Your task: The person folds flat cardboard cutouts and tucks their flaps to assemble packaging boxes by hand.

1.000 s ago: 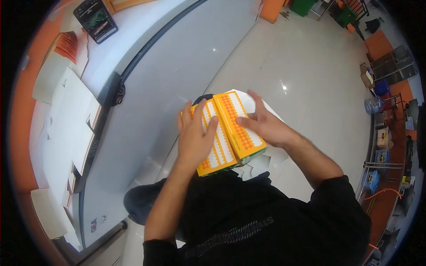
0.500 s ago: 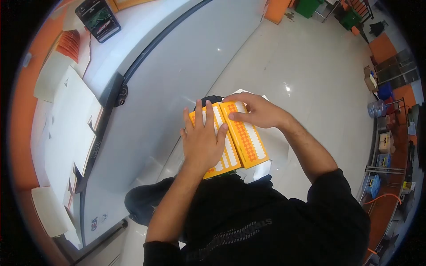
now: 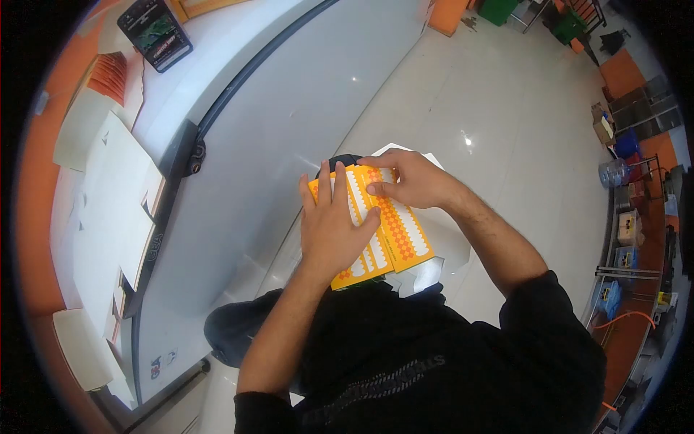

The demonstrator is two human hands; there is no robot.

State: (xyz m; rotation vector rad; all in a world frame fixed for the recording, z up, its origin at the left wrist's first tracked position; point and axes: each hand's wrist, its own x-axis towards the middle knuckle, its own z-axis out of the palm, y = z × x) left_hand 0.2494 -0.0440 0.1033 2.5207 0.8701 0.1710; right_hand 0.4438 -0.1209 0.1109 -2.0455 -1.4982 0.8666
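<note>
Two oblong yellow cardboard panels (image 3: pixel 402 230), printed with orange diamonds and white scallops, are lying side by side under both hands. The left hand (image 3: pixel 334 231) is resting splayed across one; the right hand (image 3: pixel 418 181) is curling over the other's far end, its hold impossible to tell.

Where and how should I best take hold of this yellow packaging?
I'd grip the yellow packaging by its outer long edges, coming from left and right: a seam runs lengthwise between its two patterned panels, so inward pressure should keep them together.
</note>
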